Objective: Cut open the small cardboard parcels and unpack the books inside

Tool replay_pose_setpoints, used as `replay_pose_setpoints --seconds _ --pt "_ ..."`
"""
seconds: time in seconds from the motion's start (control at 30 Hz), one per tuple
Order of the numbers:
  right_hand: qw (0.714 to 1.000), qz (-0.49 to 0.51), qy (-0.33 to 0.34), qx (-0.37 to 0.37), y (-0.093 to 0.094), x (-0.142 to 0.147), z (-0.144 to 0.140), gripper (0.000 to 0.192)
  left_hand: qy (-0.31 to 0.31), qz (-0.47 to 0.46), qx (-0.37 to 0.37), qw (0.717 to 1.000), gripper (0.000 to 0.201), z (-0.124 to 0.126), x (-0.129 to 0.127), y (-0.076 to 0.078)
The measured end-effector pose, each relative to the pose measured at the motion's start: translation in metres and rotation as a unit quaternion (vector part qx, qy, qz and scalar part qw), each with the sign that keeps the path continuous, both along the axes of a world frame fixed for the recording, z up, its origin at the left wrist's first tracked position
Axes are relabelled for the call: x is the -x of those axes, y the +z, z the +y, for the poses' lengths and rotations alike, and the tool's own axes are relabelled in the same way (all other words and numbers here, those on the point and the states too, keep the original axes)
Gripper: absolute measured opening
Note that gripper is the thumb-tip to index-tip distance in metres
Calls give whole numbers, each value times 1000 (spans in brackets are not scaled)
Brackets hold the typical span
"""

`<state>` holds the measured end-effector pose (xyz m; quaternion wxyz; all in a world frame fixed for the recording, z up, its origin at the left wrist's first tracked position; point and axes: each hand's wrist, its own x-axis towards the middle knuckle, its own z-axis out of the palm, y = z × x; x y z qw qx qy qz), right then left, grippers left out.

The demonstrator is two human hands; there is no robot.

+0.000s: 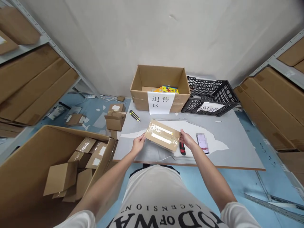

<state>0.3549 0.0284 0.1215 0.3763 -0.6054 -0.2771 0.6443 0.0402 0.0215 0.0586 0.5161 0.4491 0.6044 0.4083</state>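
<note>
I hold a small flat cardboard parcel [162, 135], sealed with clear tape, over the grey table [228, 139]. My left hand [138, 143] grips its left end and my right hand [186, 139] grips its right end. A red utility knife [182, 148] lies on the table just under my right hand. A phone [202, 143] lies to the right of it. A yellow and black utility knife [134, 115] lies further back on the left.
An open cardboard box [159, 87] with a paper label and a black plastic crate [210, 95] stand at the table's back. A large carton [47, 164] of small boxes sits at my left. Shelves with flat cardboard line both sides.
</note>
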Motion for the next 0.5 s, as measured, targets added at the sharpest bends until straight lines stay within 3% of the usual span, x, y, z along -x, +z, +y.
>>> replay_pose_setpoints --seconds 0.2,0.4,0.5 --pt "996 -78 35 12 -5 3 30 43 46 -40 7 998 54 -38 -6 -12" --pt "993 -89 71 -33 -21 3 34 43 38 -25 47 998 51 -42 -1 -15" --pt "992 -75 78 -71 -24 1 29 43 29 18 30 999 49 -41 3 -17"
